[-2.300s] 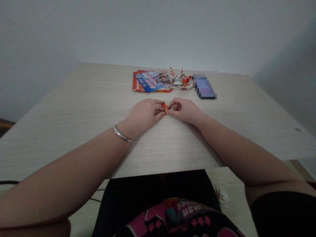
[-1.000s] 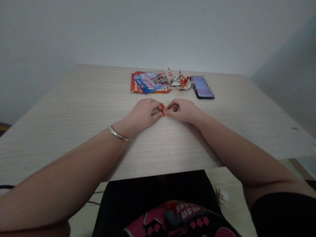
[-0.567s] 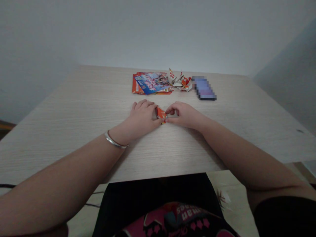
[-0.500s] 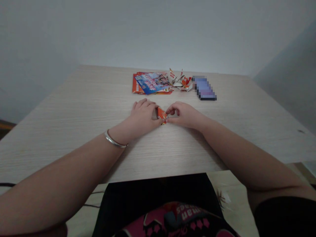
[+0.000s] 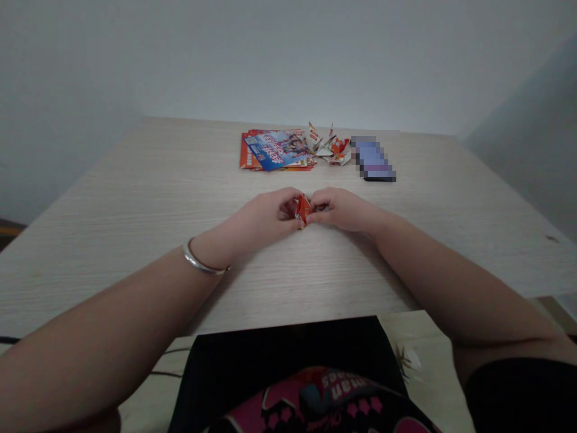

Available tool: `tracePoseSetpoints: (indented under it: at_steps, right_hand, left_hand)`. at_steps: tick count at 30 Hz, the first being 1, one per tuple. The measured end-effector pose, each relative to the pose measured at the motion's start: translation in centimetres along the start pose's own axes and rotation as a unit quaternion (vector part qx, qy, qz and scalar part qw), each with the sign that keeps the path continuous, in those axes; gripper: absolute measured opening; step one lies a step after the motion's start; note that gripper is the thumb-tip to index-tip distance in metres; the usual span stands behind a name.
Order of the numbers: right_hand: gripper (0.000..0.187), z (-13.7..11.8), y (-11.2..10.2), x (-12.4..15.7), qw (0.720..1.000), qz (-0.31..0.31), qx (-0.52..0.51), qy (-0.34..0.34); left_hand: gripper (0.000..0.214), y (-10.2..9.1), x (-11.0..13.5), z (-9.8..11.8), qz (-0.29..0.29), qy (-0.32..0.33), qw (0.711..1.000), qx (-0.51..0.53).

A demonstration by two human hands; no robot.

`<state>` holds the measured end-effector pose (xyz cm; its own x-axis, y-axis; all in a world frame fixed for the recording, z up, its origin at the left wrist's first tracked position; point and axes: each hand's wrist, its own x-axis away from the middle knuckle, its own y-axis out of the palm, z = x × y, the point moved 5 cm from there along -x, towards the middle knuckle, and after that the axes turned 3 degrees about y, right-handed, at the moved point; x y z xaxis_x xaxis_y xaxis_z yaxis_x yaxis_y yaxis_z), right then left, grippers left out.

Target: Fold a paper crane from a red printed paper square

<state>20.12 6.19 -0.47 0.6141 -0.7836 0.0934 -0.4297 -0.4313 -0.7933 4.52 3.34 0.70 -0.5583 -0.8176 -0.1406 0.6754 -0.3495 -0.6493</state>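
A small folded piece of red and orange paper [image 5: 303, 210] stands between my two hands in the middle of the wooden table [image 5: 148, 198]. My left hand [image 5: 265, 218], with a silver bangle [image 5: 198, 264] on its wrist, pinches the paper from the left with curled fingers. From the right, my right hand [image 5: 343, 208] pinches the same piece, its fingers closed. The paper is lifted a little off the table.
At the far side lies a stack of colourful printed sheets [image 5: 274, 149]. Beside it are several folded paper figures [image 5: 329, 147] and a dark phone [image 5: 374, 159]. A wall rises behind the table. My lap is below the near edge.
My left hand lay flat on the paper half a second ago; now its fingers are curled. Both hands have raised the paper and hold it upright between them.
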Motion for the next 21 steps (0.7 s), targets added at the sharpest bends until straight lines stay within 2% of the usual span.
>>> tracePoseSetpoints:
  at_steps: [4, 7, 10, 12, 18, 21]
  right_hand:
    - [0.013, 0.4, 0.2, 0.1, 1.0, -0.017, -0.014, -0.007]
    - [0.009, 0.9, 0.4, 0.0, 0.997, 0.019, -0.074, 0.014]
    - [0.019, 1.3, 0.2, 0.0, 0.991, 0.083, -0.097, 0.046]
    - [0.022, 1.1, 0.2, -0.1, 0.991, 0.098, -0.085, 0.039]
    - [0.012, 0.1, 0.5, 0.3, 0.991, 0.068, -0.117, -0.002]
    - [0.017, -0.5, 0.6, 0.5, 0.989, 0.062, -0.135, -0.016]
  left_hand:
    - [0.024, 0.1, -0.2, -0.5, -0.045, -0.007, 0.998, 0.035]
    - [0.024, 0.3, -0.3, -0.7, -0.054, 0.002, 0.997, 0.06]
    - [0.019, 0.4, -0.3, -1.0, -0.032, -0.001, 0.996, 0.086]
    - [0.018, 0.4, -0.3, -1.1, -0.017, -0.01, 0.995, 0.095]
    - [0.018, 0.0, -0.5, -1.2, 0.016, -0.029, 0.997, 0.075]
    - [0.017, -0.2, -0.6, -1.7, 0.032, -0.041, 0.997, 0.052]
